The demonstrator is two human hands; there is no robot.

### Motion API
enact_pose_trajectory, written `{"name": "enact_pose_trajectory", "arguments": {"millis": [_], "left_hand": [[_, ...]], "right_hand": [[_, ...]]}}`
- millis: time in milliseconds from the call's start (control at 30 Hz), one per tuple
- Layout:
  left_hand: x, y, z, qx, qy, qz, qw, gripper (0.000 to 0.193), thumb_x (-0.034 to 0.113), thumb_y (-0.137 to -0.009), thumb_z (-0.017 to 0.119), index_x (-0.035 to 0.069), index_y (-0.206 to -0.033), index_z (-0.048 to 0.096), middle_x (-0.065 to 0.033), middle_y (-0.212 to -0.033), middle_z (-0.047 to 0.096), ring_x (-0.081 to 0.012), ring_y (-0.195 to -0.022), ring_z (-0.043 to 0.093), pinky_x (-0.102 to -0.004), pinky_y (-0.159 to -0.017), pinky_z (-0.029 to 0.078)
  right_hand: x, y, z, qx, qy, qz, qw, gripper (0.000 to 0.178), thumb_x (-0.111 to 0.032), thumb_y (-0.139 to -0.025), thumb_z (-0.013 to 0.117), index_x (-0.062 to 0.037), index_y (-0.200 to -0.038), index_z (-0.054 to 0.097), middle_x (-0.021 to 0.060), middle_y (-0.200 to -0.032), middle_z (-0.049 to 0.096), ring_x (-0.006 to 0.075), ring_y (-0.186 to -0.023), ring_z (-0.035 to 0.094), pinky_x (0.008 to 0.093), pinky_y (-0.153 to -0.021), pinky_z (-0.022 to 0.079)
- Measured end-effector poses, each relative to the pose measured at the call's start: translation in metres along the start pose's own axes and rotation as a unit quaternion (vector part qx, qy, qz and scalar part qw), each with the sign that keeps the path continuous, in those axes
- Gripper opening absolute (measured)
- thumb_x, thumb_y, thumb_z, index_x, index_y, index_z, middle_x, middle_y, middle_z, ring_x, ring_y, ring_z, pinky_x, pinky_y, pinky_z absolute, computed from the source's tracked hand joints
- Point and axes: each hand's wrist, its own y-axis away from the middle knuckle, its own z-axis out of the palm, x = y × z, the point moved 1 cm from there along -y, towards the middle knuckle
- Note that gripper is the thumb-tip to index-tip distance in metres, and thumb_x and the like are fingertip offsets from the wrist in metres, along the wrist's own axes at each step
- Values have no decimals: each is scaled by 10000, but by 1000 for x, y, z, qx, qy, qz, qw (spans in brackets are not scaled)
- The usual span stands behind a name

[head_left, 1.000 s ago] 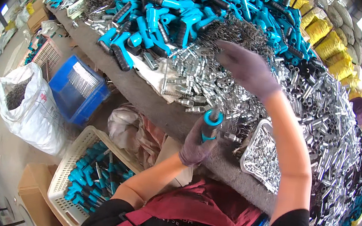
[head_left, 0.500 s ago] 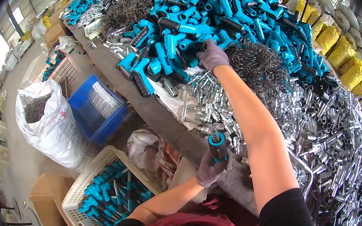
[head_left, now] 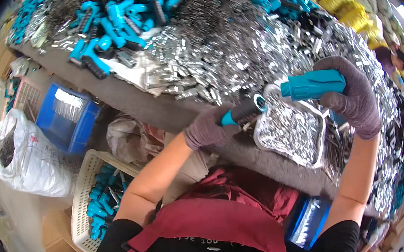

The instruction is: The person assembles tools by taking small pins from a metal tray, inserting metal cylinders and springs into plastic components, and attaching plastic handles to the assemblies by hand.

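My left hand [head_left: 209, 129], in a dark glove, is closed around a short black-and-teal grip [head_left: 247, 112]. The grip's teal-rimmed open end tilts up to the right. My right hand [head_left: 359, 95], also gloved, holds a teal plastic housing [head_left: 314, 85] whose threaded end faces left, toward the grip. The two parts are apart. Below the housing lies a clear tray [head_left: 286, 157] filled with small silver pieces, at the table's front edge. Beyond my hands spread heaps of shiny metal sleeves [head_left: 189, 66], dark springs [head_left: 215, 14] and teal housings [head_left: 119, 17].
A cream basket [head_left: 83, 197] of teal-and-black parts stands at lower left. Behind it are a white sack [head_left: 38, 169] and a blue crate [head_left: 72, 133]. Another blue crate [head_left: 318, 226] sits under the table by my right arm. Yellow sacks [head_left: 349, 15] line the far right.
My right hand has come back from the teal heap to the right, now with a teal housing in it. My left hand has tilted the grip rightward. The view has swung right.
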Motion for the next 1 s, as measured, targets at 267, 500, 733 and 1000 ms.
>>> {"name": "enact_pose_trajectory", "arguments": {"millis": [267, 500, 733, 1000], "left_hand": [[3, -1, 12, -39, -53, 35, 997, 413, 223, -749, 737, 60, -1089, 567, -38, -877, 612, -107, -797, 556, -289, -719, 472], [9, 2, 18, -65, -88, 101, 989, 430, 209, -729, 761, 55, -1083, 573, -48, -901, 630, -110, -807, 572, -291, -729, 483], [7, 8, 22, -39, -216, 98, 971, 525, 218, -689, 785, 48, -1130, 556, -84, -983, 635, -177, -875, 606, -306, -771, 481], [22, 23, 43, 98, -398, 232, 882, 452, 229, -695, 727, 83, -1091, 564, -145, -857, 623, -336, -774, 617, -375, -661, 488]], "right_hand": [[-22, 24, -4, -104, 180, 55, 977, 434, -309, -701, 749, -75, -1027, 583, 64, -778, 613, 159, -710, 594, 298, -673, 471], [-16, 39, 19, -137, 239, 57, 960, 406, -338, -731, 724, -109, -1030, 571, 108, -773, 605, 282, -722, 616, 370, -649, 478], [-1, 45, 30, -158, 243, -51, 956, 384, -296, -734, 722, -116, -1037, 570, 103, -821, 601, 289, -761, 610, 378, -680, 481], [6, 56, 35, -117, 105, 150, 976, 370, -314, -754, 730, -83, -1000, 577, 91, -794, 605, 201, -733, 603, 329, -667, 484]]}}
